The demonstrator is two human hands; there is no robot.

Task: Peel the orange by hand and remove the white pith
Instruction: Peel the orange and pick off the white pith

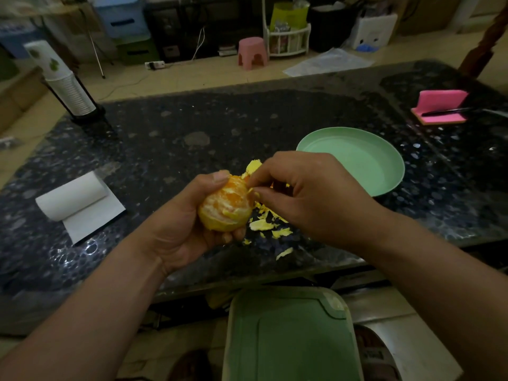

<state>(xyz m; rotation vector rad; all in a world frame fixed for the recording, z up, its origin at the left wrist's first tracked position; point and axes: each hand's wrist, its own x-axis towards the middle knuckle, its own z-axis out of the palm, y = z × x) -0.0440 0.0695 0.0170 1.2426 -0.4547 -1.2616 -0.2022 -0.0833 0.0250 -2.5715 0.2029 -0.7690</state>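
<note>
My left hand (178, 229) grips a mostly peeled orange (225, 206) above the dark speckled table (170, 138), thumb on top and fingers underneath. Orange flesh shows with patches of white pith and some pale rind low down. My right hand (305, 199) is against the orange's right side, thumb and forefinger pinching a strip of peel or pith (250, 190). Several torn peel scraps (270, 225) lie on the table under my right hand, and one larger piece (253, 166) sticks up behind the fingers.
An empty green plate (384, 171) sits right of my hands. A paper towel roll (74, 200) lies at the left, a cup stack (63, 83) at the far left, a pink sponge with a knife (439, 108) at the far right. A green bin (288, 336) stands below the table edge.
</note>
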